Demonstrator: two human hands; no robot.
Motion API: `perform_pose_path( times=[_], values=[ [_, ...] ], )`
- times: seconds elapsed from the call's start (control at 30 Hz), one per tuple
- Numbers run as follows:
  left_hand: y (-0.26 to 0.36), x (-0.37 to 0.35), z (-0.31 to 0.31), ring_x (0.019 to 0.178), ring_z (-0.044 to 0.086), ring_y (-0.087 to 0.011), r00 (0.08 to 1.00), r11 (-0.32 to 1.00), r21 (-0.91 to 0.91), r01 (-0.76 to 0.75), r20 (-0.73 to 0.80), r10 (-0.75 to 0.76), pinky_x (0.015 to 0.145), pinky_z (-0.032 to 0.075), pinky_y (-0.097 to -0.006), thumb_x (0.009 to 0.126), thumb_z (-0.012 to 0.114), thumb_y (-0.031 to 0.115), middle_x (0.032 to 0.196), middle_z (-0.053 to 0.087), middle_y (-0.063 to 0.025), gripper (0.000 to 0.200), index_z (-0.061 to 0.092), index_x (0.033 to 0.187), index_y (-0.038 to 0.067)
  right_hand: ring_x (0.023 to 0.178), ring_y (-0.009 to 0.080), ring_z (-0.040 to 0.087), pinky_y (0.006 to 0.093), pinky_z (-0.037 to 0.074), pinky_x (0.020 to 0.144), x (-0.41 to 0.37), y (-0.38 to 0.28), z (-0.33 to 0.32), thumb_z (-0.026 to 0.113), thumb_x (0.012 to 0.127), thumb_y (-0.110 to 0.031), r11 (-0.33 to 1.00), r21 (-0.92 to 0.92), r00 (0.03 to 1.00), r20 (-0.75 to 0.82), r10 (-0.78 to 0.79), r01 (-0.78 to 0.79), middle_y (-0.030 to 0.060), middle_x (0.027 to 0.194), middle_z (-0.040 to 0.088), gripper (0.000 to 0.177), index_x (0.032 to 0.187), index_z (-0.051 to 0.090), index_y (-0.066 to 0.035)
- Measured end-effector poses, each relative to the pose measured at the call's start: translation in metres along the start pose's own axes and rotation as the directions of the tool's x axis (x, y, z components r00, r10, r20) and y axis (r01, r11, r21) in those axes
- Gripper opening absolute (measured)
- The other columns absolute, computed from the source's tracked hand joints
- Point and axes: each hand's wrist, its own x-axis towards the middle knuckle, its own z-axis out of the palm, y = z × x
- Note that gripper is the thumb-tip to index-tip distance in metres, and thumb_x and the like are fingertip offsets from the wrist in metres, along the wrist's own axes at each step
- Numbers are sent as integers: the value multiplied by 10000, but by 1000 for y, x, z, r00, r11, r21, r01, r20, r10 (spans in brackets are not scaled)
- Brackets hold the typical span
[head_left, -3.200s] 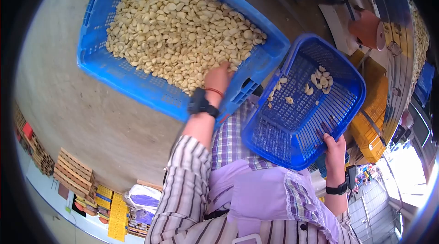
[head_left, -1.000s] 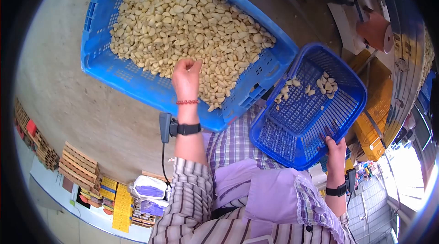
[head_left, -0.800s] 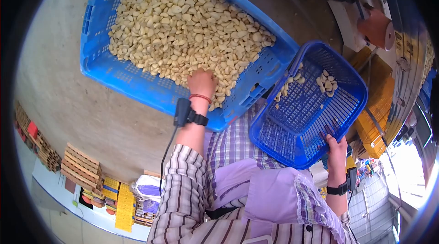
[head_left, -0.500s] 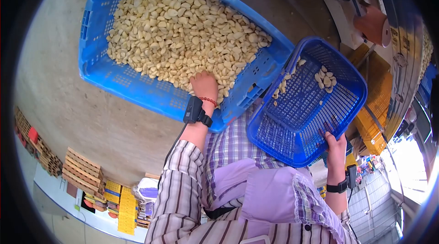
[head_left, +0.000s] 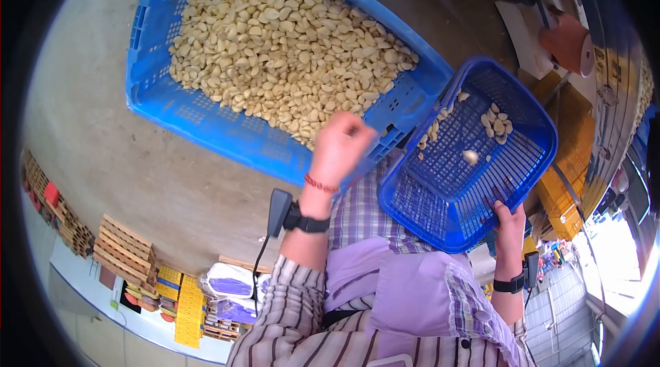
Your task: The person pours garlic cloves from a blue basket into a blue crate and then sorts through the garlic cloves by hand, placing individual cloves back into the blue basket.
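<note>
A large blue crate holds a heap of pale oval pieces that look like peeled garlic cloves. Above the crate's near right corner is my left hand, raised off the heap and slightly blurred. Its fingers are curled in; whatever they hold, if anything, is hidden. My right hand grips the near rim of a smaller dark blue basket, thumb inside the wall. The basket is tilted and contains a few clusters of the same pieces. One blurred pale clove shows by itself over the basket's mesh.
The basket stands against the crate's right end. Yellow crates lie beyond it on the right. Wooden pallets and yellow stacks stand across the concrete floor at lower left. A cable hangs from my left wrist device.
My left hand has lifted from the heap and moved right, toward the basket. A single clove now appears over the basket's mesh. My right hand still grips the basket.
</note>
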Motion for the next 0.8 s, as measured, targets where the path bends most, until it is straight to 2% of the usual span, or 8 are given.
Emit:
perform_pose_path(
  times=[0.03, 0.17, 0.27, 0.4, 0.53, 0.67, 0.73, 0.8],
  values=[
    [-24, 8, -2, 737, 608, -193, 946, 969, 1, 247, -218, -241, 720, 488, -293, 811, 730, 149, 791, 644, -71, 139, 666, 865, 38, 1052, 175, 584, 301, 435, 965, -1, 0, -1, 543, 889, -42, 1000, -22, 1000, -12, 21, -21, 104, 1197, 611, 389, 1268, 512, 37],
    [-135, 73, -55, 805, 573, -153, 487, 794, -608, 20, -687, -539, 759, 473, -294, 897, 633, 206, 886, 649, -109, 257, 624, 949, -46, 1047, 171, 584, 297, 442, 952, -4, -9, 5, 540, 887, -34, 999, -42, 1000, -20, 8, -9, 98, 1191, 611, 395, 1274, 509, 38],
    [-149, 118, -68, 879, 573, -214, 334, 927, -355, 120, -865, -374, 815, 462, -336, 907, 586, 237, 977, 640, -156, 342, 587, 1041, -78, 1038, 172, 585, 291, 446, 940, -2, -4, 1, 544, 883, -31, 999, -48, 1000, -7, 15, -15, 94, 1190, 609, 415, 1289, 498, 38],
    [-121, 153, -57, 934, 577, -268, 353, 835, -524, 167, -759, -547, 853, 446, -373, 896, 565, 249, 1055, 635, -175, 384, 562, 1101, -75, 1051, 180, 579, 299, 446, 943, 2, 2, -1, 547, 873, -26, 998, -57, 1000, -3, -26, 26, 96, 1201, 603, 442, 1307, 485, 31],
    [-106, 201, -19, 927, 602, -310, 481, 907, -380, -183, -839, -255, 834, 452, -377, 877, 567, 260, 1007, 653, -193, 339, 609, 1043, -33, 1049, 181, 582, 303, 449, 938, 5, -1, 1, 540, 871, -28, 995, -97, 1000, 0, -2, 2, 98, 1195, 606, 432, 1296, 492, 31],
    [-67, 170, 1, 1013, 567, -358, 903, 998, 46, 41, -429, -18, 853, 462, -406, 815, 657, 237, 1109, 616, -194, 266, 674, 996, 44, 1019, 176, 595, 291, 463, 909, 9, -3, 2, 531, 869, -38, 993, -114, 1000, 3, -24, 24, 99, 1178, 615, 407, 1270, 508, 30],
    [-54, 144, 32, 1141, 502, -374, 857, 805, 564, -185, -308, 413, 843, 484, -429, 760, 681, 217, 1260, 548, -161, 236, 696, 970, 112, 1011, 174, 599, 288, 468, 899, 6, -6, 3, 530, 867, -41, 993, -119, 1000, 3, -11, 11, 99, 1175, 618, 402, 1262, 512, 29],
    [-48, 111, 47, 1152, 505, -390, 871, 748, 628, -215, -224, 438, 920, 453, -446, 749, 671, 200, 1300, 520, -165, 257, 691, 996, 133, 999, 168, 600, 285, 476, 879, 9, -11, 3, 529, 863, -37, 997, -80, 1000, -16, 2, -4, 96, 1176, 618, 404, 1261, 514, 26]
  ],
)
